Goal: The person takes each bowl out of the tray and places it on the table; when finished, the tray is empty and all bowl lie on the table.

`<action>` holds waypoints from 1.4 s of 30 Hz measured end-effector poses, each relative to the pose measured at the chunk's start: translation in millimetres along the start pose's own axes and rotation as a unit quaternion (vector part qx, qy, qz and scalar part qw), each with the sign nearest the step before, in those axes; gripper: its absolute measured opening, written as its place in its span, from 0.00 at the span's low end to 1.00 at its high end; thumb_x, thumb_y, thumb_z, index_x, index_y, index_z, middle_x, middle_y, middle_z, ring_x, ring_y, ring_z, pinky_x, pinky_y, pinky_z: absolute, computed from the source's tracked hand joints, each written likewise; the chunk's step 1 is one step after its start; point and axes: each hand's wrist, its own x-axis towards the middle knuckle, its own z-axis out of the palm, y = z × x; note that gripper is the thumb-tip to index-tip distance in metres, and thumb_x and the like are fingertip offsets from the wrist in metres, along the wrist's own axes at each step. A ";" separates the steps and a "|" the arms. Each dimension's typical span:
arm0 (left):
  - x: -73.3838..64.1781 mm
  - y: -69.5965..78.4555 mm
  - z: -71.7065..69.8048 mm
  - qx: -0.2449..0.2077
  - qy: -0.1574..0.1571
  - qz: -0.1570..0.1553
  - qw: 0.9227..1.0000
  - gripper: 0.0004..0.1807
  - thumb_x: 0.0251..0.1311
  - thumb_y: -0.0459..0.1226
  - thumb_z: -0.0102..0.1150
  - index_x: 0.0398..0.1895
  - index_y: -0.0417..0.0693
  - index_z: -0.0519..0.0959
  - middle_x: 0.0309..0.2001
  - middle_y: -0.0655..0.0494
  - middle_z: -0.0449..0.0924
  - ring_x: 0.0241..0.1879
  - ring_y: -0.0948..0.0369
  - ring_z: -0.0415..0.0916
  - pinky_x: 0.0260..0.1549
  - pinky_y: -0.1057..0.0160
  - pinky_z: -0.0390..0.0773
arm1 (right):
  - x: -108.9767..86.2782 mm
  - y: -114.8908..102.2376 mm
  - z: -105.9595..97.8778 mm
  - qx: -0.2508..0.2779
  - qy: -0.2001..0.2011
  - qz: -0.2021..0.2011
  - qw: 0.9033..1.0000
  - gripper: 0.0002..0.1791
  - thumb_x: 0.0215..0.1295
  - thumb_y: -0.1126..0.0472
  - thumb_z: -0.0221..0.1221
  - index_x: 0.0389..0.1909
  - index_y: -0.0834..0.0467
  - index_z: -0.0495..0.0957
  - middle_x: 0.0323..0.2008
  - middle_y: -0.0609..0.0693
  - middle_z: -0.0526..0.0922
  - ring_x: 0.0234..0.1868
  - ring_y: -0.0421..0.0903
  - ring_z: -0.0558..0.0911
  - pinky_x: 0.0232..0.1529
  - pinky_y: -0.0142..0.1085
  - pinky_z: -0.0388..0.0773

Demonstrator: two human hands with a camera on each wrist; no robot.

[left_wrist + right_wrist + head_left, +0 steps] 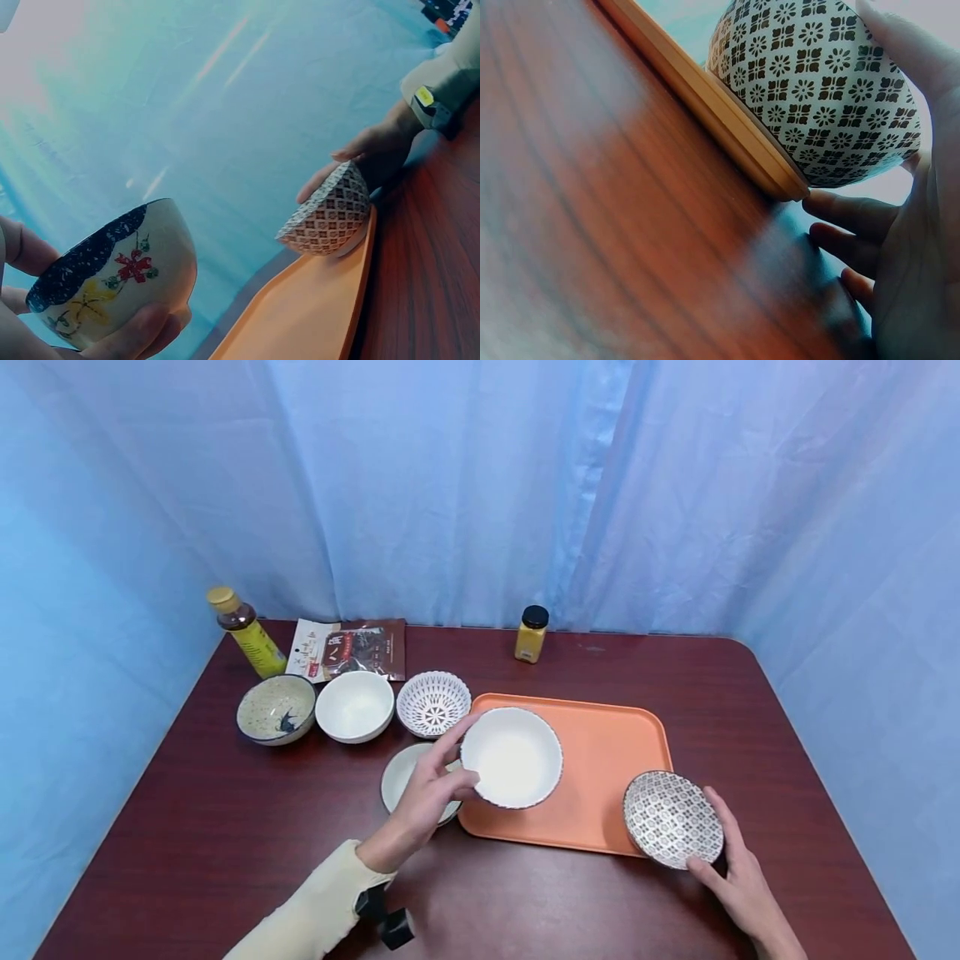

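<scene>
My left hand point(431, 785) grips a white-lined bowl point(512, 758) by its left side, thumb and fingers on its wall. In the left wrist view this bowl point(135, 270) shows a dark blue band and painted red and yellow flowers outside, and it is tilted above the tray. The right hand point(738, 881) holds a bowl with a black-and-white floral pattern point(672, 820) by its right side. That patterned bowl point(825, 90) leans at the right front corner of the orange tray point(600, 743), with fingertips close to the tray's edge in the right wrist view.
Left of the tray stand a speckled bowl point(276, 710), a plain white bowl point(355, 707), a white patterned bowl point(433, 703) and a pale dish point(397, 772) partly behind my left hand. Farther back are a yellow-labelled bottle point(255, 643), spice packets point(367, 647) and a black-capped jar point(531, 639).
</scene>
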 end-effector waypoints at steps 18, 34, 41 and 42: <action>-46.2 16.3 -66.4 -0.028 0.109 -0.004 0.994 0.41 0.58 0.21 0.44 0.79 0.46 0.55 0.58 0.48 0.74 0.42 0.63 0.83 0.35 0.64 0.88 | 0.9 1.0 1.3 -0.001 -0.001 0.011 1.000 0.47 0.67 0.60 0.59 0.81 0.48 0.43 0.75 0.19 0.45 0.68 0.12 0.49 0.57 0.05 0.48; -84.0 6.7 -117.4 -0.051 0.136 0.064 0.987 0.38 0.64 0.18 0.40 0.78 0.47 0.56 0.57 0.62 0.77 0.47 0.65 0.83 0.36 0.64 0.89 | -0.1 1.2 1.3 -0.001 0.001 0.007 1.000 0.47 0.66 0.61 0.60 0.81 0.49 0.44 0.75 0.21 0.46 0.68 0.13 0.50 0.57 0.05 0.48; -98.2 -5.5 -134.7 -0.082 0.148 0.085 0.982 0.38 0.64 0.17 0.38 0.76 0.51 0.60 0.58 0.63 0.79 0.48 0.63 0.84 0.36 0.62 0.89 | -0.3 2.3 1.1 0.004 0.002 0.001 1.000 0.48 0.65 0.61 0.60 0.81 0.50 0.45 0.76 0.22 0.47 0.69 0.13 0.50 0.59 0.05 0.49; -99.7 -7.6 -136.6 -0.090 0.150 0.089 0.981 0.38 0.64 0.17 0.37 0.76 0.50 0.60 0.58 0.63 0.79 0.49 0.62 0.84 0.36 0.62 0.89 | -0.4 2.5 1.0 0.005 0.003 -0.001 1.000 0.48 0.65 0.62 0.60 0.81 0.51 0.45 0.76 0.23 0.47 0.69 0.14 0.50 0.59 0.05 0.49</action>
